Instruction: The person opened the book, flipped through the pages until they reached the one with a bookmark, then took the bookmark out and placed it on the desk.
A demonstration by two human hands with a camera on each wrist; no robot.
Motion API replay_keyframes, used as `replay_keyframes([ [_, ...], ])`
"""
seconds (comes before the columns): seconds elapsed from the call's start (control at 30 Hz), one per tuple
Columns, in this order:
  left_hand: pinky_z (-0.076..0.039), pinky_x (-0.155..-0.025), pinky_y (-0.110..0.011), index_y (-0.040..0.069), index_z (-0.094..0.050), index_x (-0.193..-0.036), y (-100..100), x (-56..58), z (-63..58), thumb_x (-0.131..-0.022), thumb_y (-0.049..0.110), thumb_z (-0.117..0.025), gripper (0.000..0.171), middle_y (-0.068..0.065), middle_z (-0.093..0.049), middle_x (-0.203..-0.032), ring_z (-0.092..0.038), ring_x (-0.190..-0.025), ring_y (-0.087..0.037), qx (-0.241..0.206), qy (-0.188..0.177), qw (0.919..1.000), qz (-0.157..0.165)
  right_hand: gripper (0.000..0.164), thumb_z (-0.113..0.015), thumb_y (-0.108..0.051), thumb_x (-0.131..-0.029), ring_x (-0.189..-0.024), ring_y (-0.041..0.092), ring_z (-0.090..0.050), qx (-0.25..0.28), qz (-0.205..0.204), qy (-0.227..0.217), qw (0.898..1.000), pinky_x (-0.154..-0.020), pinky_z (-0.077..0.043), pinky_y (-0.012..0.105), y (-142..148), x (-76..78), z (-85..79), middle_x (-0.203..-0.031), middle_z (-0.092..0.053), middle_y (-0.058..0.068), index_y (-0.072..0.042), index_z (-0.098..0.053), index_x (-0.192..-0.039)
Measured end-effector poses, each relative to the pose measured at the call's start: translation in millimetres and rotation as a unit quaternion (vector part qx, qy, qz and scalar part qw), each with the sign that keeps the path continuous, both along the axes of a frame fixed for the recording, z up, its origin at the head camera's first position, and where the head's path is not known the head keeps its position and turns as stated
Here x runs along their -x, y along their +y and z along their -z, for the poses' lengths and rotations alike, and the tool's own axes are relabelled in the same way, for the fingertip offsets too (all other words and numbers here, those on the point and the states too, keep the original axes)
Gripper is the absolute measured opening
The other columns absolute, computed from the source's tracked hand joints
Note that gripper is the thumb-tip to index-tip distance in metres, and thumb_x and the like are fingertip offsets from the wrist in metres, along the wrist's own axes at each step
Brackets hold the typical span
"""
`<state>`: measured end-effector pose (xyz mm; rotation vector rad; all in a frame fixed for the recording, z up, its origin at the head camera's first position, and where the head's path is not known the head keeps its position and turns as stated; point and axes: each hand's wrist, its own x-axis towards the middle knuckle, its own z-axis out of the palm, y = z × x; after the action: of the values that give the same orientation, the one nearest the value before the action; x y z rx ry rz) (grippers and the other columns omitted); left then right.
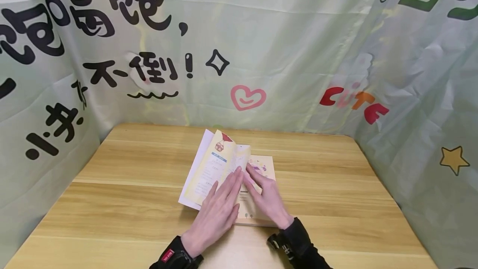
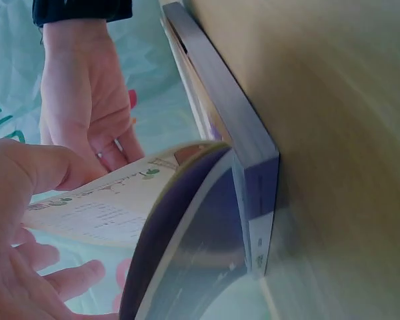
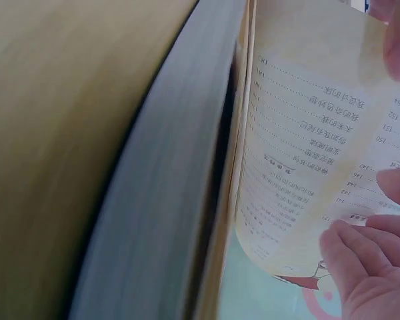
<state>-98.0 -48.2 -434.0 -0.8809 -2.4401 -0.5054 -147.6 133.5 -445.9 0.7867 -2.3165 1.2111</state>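
From my end, the left hand (image 1: 216, 215) lies with its fingers straight and close together, fingertips near the fold; the left wrist view has its thumb against a page and its other fingers loosely spread. The right hand (image 1: 269, 198) comes in from the other side, index finger and thumb stretched towards that same fold, fingers extended. I can't tell whether its fingertips press the paper or only touch it, and I make out no pinch from either hand.

I judge the step in hand to be leafing through the front of the book (image 1: 254, 214) and easing its pages over to the left. The next move, as I read it, calls for a light stroke along the fold so the raised leaf (image 1: 209, 173) lies flatter, without creasing it; it could spring back if let go too soon.

The book sits on the table (image 1: 130, 177), under and between both hands. Its thick block of pages (image 3: 153, 167) rests on the wood to the right, below the right hand, while the opened cover (image 1: 191, 177) and leaf fan out to the left, partly covered by the left hand.
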Motion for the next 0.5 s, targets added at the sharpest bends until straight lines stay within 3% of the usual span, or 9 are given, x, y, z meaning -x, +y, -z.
replay_keyframes([
  [0.23,-0.04,-0.103,-0.057,0.0,-0.014,-0.153,-9,6.5,-5.8,-0.077,0.008,-0.069,0.094,-0.01,-0.017,-0.159,-0.024,-0.141,-0.024,-0.022,0.021,0.9995,-0.01,0.049,-0.06,-0.002,-0.092,-0.126,0.026,-0.046,-0.01,-0.044,-0.032,0.998,-0.099,-0.045,0.043,-9,1.0,4.3,-0.139,-0.047,0.023,0.009,-0.045,-0.137],
  [0.5,-0.031,-0.11,-0.055,-0.004,-0.015,-0.151,-15,8.5,-11.9,-0.081,0.009,-0.062,0.085,-0.015,-0.017,-0.158,-0.021,-0.141,-0.029,-0.036,0.038,0.9985,-0.016,0.055,-0.061,-0.005,-0.092,-0.125,0.022,-0.047,-0.055,-0.062,-0.05,0.995,-0.103,-0.043,0.042,-17,-0.1,9.1,-0.143,-0.042,0.023,0.009,-0.04,-0.141],
])
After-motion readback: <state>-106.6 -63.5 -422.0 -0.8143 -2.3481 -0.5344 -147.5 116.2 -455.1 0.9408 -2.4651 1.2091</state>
